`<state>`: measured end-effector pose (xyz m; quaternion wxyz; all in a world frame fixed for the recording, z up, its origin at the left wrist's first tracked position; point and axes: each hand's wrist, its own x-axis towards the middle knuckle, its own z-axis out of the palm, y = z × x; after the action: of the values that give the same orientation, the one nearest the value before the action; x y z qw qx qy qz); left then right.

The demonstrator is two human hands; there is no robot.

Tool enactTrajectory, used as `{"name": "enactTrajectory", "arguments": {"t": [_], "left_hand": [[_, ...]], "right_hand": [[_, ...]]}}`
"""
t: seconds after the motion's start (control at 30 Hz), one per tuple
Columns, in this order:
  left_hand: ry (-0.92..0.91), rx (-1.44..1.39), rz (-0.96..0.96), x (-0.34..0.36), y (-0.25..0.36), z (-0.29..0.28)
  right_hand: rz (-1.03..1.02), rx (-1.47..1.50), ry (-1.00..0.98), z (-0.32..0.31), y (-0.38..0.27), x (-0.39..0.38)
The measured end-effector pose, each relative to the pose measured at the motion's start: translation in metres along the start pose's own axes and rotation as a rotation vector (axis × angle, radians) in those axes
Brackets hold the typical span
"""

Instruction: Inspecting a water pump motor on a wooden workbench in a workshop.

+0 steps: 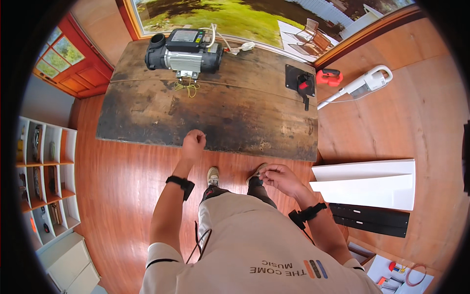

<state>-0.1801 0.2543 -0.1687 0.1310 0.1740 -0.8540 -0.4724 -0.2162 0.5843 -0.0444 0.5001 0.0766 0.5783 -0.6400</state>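
My left hand (195,140) is closed in a pinch just over the front edge of a dark, stained wooden workbench (147,117); anything between its fingertips is too small to make out. My right hand (276,177) hangs lower, short of the bench, with fingers curled together; what they hold, if anything, is unclear. Farther back on the bench lies a motor pump (183,59) with a black junction box, yellow-green wire (188,89) and a white cable with a plug (242,48). At the bench's right sits a black plate (293,77) with a black-and-red fixture.
Right of the bench are a red tool (329,77) and a white cordless vacuum (364,84). White boards (372,181) and black panels (369,222) stand low right. A cubby shelf (68,176) is at left, a red door (76,68) behind it, a window (220,14) beyond the bench.
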Motion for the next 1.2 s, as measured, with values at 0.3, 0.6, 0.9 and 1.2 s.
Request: {"name": "enactTrajectory", "arguments": {"t": [0.3,0.6,0.9,1.2], "left_hand": [[-0.212,-0.169,0.339,-0.064,0.153,0.000],[-0.267,-0.185,0.303,-0.073,0.148,-0.007],[-0.500,-0.800,-0.054,-0.068,0.137,0.000],[-0.432,-0.647,-0.044,-0.071,0.148,0.002]], "right_hand": [[-0.067,0.086,-0.244,0.034,-0.007,0.028],[-0.062,0.229,-0.128,0.043,-0.006,0.030],[-0.140,0.339,-0.156,0.035,-0.003,0.034],[-0.106,0.416,-0.125,0.036,-0.011,0.033]]}}
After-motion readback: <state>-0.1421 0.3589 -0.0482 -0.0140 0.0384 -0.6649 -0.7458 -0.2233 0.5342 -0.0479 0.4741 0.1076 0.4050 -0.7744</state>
